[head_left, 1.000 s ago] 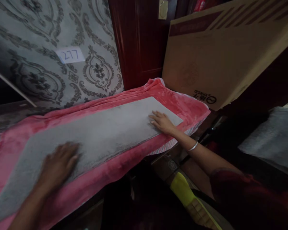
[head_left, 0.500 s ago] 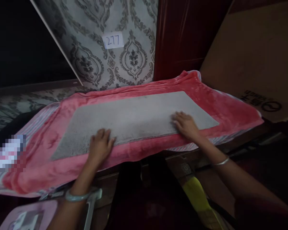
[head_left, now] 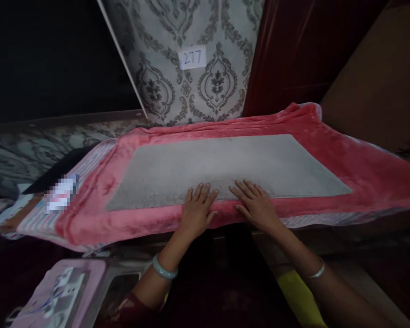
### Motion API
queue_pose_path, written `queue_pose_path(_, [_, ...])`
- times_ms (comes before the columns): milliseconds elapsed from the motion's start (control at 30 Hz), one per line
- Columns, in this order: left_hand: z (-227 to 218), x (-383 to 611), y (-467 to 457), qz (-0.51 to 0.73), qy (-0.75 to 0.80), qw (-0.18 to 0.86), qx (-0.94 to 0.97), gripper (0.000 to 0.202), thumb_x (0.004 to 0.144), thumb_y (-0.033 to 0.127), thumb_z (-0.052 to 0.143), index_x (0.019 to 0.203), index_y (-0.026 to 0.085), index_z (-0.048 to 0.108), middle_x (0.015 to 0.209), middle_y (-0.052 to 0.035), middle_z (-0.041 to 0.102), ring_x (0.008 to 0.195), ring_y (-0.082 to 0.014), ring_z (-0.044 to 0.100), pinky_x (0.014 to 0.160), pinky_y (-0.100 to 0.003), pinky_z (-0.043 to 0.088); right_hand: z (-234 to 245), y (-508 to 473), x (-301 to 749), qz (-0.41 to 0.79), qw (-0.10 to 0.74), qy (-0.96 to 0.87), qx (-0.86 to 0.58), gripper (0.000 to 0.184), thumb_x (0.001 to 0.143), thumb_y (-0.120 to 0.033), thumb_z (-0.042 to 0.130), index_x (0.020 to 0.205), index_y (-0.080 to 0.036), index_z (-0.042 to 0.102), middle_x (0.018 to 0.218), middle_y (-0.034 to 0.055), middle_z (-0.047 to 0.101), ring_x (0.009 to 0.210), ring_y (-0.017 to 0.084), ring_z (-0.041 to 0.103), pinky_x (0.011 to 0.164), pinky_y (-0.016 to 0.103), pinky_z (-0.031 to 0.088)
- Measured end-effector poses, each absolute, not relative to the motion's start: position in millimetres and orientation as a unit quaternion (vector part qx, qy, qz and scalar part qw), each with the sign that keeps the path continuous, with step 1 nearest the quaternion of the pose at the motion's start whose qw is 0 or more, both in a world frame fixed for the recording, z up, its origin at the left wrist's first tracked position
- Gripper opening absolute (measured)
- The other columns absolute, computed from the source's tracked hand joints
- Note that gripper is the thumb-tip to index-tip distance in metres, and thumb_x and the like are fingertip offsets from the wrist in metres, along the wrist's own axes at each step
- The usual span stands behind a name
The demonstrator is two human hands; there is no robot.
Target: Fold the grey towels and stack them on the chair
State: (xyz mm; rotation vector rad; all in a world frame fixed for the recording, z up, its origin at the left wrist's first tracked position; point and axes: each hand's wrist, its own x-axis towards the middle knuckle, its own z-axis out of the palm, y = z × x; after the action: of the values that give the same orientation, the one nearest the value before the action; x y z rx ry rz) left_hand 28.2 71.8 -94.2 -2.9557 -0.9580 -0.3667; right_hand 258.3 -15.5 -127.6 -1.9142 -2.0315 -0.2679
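Cloth (head_left: pixel 218 161), grey, rectangular, atop pink plush blanket (head_left: pixel 365 175): likely light, soft; grip corners. Left hand (head_left: pixel 196 212), right hand (head_left: pixel 257 207): spread flat, grasping nothing.

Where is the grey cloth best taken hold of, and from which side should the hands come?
Probably its long near edge, from the person's side: the grey cloth lies flat on the pink blanket, that edge is largely exposed, and the left hand and right hand are at it.

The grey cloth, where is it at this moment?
In the head view, the grey cloth lies spread near the middle, on the pink blanket, lower in the picture than the paper marked 277.
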Motion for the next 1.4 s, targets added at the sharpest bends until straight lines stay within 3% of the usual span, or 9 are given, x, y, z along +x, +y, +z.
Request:
queue_pose_path(167, [-74.7,-1.4,94.5,-0.117,-0.377,-0.025,-0.918,0.047,0.099,0.041,0.042,0.144,0.029,0.049,0.152,-0.0075,0.047,0.143,-0.0249,0.039,0.118,-0.051,0.03,-128.2,-15.8,288.1,-0.104,0.204,-0.718,-0.658,0.048,0.101,-0.041,0.034,0.143,-0.028,0.052,0.148,0.0066,0.052,0.139,0.027,0.043,0.111,0.053,0.035])
queue_pose_path(300, [-76.1,-43.7,118.0,-0.09,-0.52,0.036,-0.849,0.056,0.099,0.047,0.037,0.149,0.022,0.044,0.157,-0.0126,0.038,0.146,-0.0322,0.031,0.118,-0.06,0.025,-127.1,-29.6,341.4,-0.15,0.19,-0.609,-0.755,0.053,0.1,-0.044,0.028,0.14,-0.023,0.056,0.144,0.0116,0.055,0.136,0.033,0.046,0.107,0.06,0.036])
queue_pose_path(400, [-80.9,-64.4,126.9,-0.066,-0.531,0.057,-0.843,0.06,0.099,0.051,0.034,0.151,0.022,0.04,0.16,-0.011,0.033,0.148,-0.032,0.027,0.119,-0.056,0.024,-130.6,-44.5,368.5,-0.161,0.156,-0.566,-0.793,0.06,0.101,-0.045,0.02,0.14,-0.017,0.056,0.146,0.0133,0.053,0.137,0.033,0.044,0.107,0.055,0.038])
queue_pose_path(667, [-65.2,-126.1,172.2,-0.046,-0.628,0.046,-0.776,0.057,0.099,0.046,0.031,0.149,0.021,0.043,0.158,-0.0117,0.036,0.145,-0.0341,0.032,0.112,-0.06,0.031,-136.2,-51.2,374.4,-0.16,0.131,-0.559,-0.803,0.063,0.1,-0.046,0.017,0.141,-0.019,0.055,0.148,0.0105,0.051,0.137,0.029,0.044,0.109,0.049,0.038])
queue_pose_path(833, [-51.8,-155.5,189.9,-0.126,-0.604,0.076,-0.783,0.038,0.094,0.036,0.041,0.113,0.019,0.07,0.124,-0.014,0.066,0.119,-0.0319,0.056,0.098,-0.052,0.044,-137.3,-51.5,372.8,-0.171,0.143,-0.563,-0.796,0.068,0.099,-0.047,0.013,0.14,-0.014,0.056,0.145,0.0144,0.053,0.136,0.032,0.045,0.108,0.052,0.038])
queue_pose_path(933, [-54.3,-145.7,192.5,-0.15,-0.474,0.015,-0.868,0.032,0.093,0.029,0.042,0.099,0.019,0.071,0.104,-0.0106,0.069,0.104,-0.0253,0.059,0.096,-0.044,0.045,-137.6,-52.1,371.3,-0.175,0.149,-0.564,-0.793,0.069,0.099,-0.047,0.012,0.141,-0.014,0.056,0.145,0.0147,0.054,0.135,0.033,0.045,0.107,0.054,0.038])
queue_pose_path(1033, [-60.2,-130.1,203.7,-0.124,-0.408,-0.031,-0.904,0.029,0.092,0.026,0.044,0.106,0.021,0.069,0.106,-0.009,0.066,0.103,-0.0235,0.057,0.094,-0.04,0.045,-138.2,-51.5,370.9,-0.176,0.15,-0.564,-0.792,0.071,0.099,-0.049,0.011,0.139,-0.013,0.056,0.144,0.0154,0.054,0.135,0.034,0.045,0.107,0.054,0.039])
queue_pose_path(1267, [-45.3,-122.7,238.1,-0.112,-0.569,0.046,-0.813,0.034,0.09,0.027,0.047,0.119,0.02,0.064,0.118,-0.0146,0.059,0.111,-0.032,0.052,0.091,-0.048,0.046,-142.3,-51.0,374.0,-0.179,0.15,-0.562,-0.793,0.069,0.097,-0.05,0.012,0.141,-0.018,0.055,0.143,0.0114,0.056,0.136,0.032,0.046,0.108,0.051,0.039])
queue_pose_path(1400, [-53.2,-107.0,225.1,-0.123,-0.424,0.047,-0.896,0.039,0.09,0.037,0.052,0.125,0.022,0.061,0.128,-0.0117,0.056,0.116,-0.0288,0.05,0.098,-0.045,0.042,-145.6,-50.3,376.0,-0.182,0.169,-0.559,-0.791,0.065,0.097,-0.05,0.015,0.142,-0.023,0.053,0.143,0.0115,0.056,0.137,0.032,0.045,0.107,0.054,0.039])
